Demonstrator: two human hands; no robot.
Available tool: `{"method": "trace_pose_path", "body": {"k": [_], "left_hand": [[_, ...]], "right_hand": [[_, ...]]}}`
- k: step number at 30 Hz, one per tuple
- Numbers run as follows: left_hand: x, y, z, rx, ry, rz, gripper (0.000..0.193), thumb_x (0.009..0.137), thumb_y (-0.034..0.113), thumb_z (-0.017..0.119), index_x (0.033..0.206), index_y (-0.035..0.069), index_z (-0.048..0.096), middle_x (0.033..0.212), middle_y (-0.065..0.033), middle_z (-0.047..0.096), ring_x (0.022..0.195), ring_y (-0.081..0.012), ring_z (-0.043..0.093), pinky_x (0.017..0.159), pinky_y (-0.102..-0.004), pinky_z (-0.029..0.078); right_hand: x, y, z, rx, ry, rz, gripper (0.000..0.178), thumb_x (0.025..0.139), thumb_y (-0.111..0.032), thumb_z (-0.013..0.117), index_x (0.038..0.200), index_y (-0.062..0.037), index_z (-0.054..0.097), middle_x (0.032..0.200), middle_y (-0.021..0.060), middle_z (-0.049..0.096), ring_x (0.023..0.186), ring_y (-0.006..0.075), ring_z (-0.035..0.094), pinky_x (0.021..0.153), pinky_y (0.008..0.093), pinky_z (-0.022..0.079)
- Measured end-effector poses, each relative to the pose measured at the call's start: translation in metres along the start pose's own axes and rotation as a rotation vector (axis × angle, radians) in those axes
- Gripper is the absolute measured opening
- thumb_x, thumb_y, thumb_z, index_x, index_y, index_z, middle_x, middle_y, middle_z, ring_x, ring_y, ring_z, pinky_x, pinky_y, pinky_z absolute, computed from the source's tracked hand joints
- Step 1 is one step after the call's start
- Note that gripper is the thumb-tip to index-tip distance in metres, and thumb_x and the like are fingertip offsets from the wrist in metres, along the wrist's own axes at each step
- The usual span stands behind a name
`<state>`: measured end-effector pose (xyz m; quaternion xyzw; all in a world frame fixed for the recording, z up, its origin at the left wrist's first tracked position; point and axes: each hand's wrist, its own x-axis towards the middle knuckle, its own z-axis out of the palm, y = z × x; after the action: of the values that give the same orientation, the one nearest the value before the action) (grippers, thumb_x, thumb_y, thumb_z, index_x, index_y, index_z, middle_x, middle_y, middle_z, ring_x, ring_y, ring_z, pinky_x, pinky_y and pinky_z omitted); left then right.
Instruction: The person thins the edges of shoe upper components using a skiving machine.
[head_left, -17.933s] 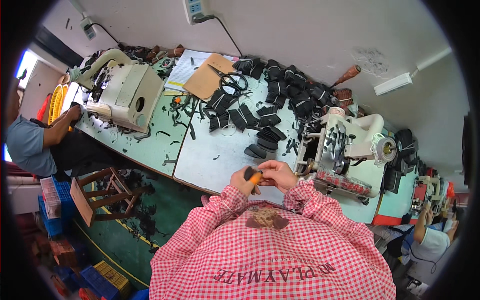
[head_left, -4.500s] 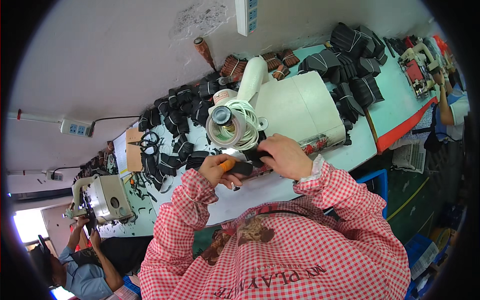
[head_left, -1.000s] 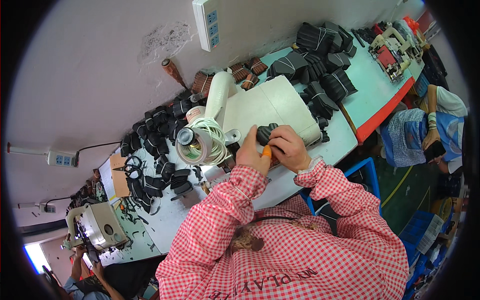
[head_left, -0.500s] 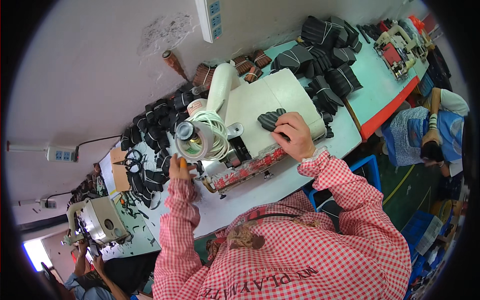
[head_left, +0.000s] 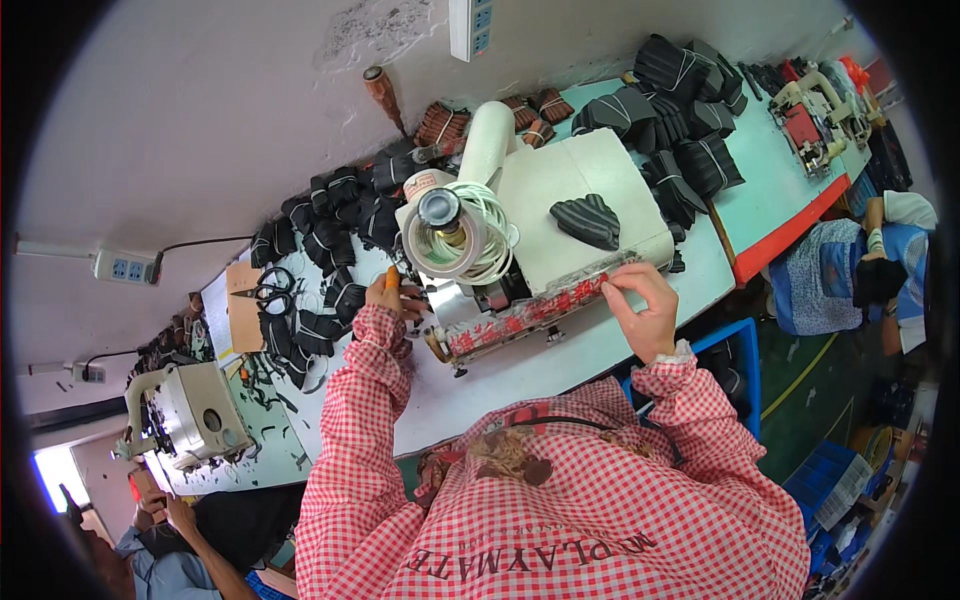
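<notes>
A cream machine (head_left: 570,165) with a spool-topped coil of pale cord (head_left: 488,235) stands before me. On its flat top lies a stack of ribbed black pieces (head_left: 588,220), untouched by either hand. My right hand (head_left: 645,312) is at the worn red front edge (head_left: 540,310) of the machine, thumb and fingers pinched together; whatever may be between them is too small to make out. Beside the machine's left end is my left hand (head_left: 392,296), an orange cover on one finger. Its fingers are curled, and what they hold, if anything, is hidden.
Bundles of black pieces (head_left: 335,225) crowd the table left of the machine, with scissors (head_left: 275,290) nearby. More black bundles (head_left: 705,165) are piled at the back right. Brown bundles (head_left: 440,125) sit along the wall. Co-workers sit at both sides; a blue stool frame (head_left: 750,370) stands right.
My right hand has let go of the ribbed black stack and moved toward me, to the machine's front edge. My left hand stays by the left end. The view has shifted slightly.
</notes>
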<state>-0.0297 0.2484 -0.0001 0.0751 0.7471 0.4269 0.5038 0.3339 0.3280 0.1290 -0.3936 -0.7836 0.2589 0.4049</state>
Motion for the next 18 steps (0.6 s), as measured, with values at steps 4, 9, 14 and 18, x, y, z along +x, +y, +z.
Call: {"method": "trace_pose_path", "body": {"k": [4,9,14,18], "left_hand": [[-0.001,0.0,-0.001,0.041,-0.042,0.054,0.033,0.099,0.023,0.039,0.117,-0.003,0.048,0.091,-0.0178,0.067,0.065,-0.0281,0.069,0.047,-0.0326,0.055],[0.01,-0.007,-0.01,-0.062,-0.085,0.035,0.028,0.098,0.02,0.045,0.114,-0.003,0.052,0.094,-0.0177,0.066,0.077,-0.0278,0.07,0.056,-0.0306,0.057],[0.0,-0.009,-0.02,0.014,-0.213,0.249,0.032,0.095,0.012,0.049,0.125,0.002,0.047,0.103,-0.0179,0.064,0.077,-0.0258,0.069,0.057,-0.0284,0.056],[-0.032,0.012,-0.071,0.179,-0.04,0.238,0.038,0.096,0.017,0.044,0.132,0.009,0.044,0.099,-0.0176,0.066,0.057,-0.0236,0.067,0.04,-0.0277,0.048]], "right_hand": [[-0.027,-0.004,0.005,0.074,0.001,0.211,0.007,0.077,-0.001,0.069,0.081,0.0007,0.064,0.083,0.0087,0.062,0.069,0.0158,0.06,0.062,0.0254,0.048],[-0.061,-0.001,0.02,0.172,-0.148,0.385,0.007,0.079,-0.003,0.068,0.081,0.0019,0.064,0.082,0.0086,0.061,0.065,0.0126,0.059,0.059,0.0243,0.047],[-0.071,-0.005,0.035,0.201,-0.274,0.432,0.01,0.08,-0.006,0.068,0.083,0.002,0.064,0.082,0.0086,0.062,0.065,0.0139,0.06,0.058,0.0247,0.048],[-0.07,-0.034,0.056,0.208,-0.572,0.466,0.014,0.079,-0.012,0.068,0.084,0.0009,0.065,0.081,0.0099,0.062,0.063,0.0162,0.06,0.058,0.0261,0.048]]}}
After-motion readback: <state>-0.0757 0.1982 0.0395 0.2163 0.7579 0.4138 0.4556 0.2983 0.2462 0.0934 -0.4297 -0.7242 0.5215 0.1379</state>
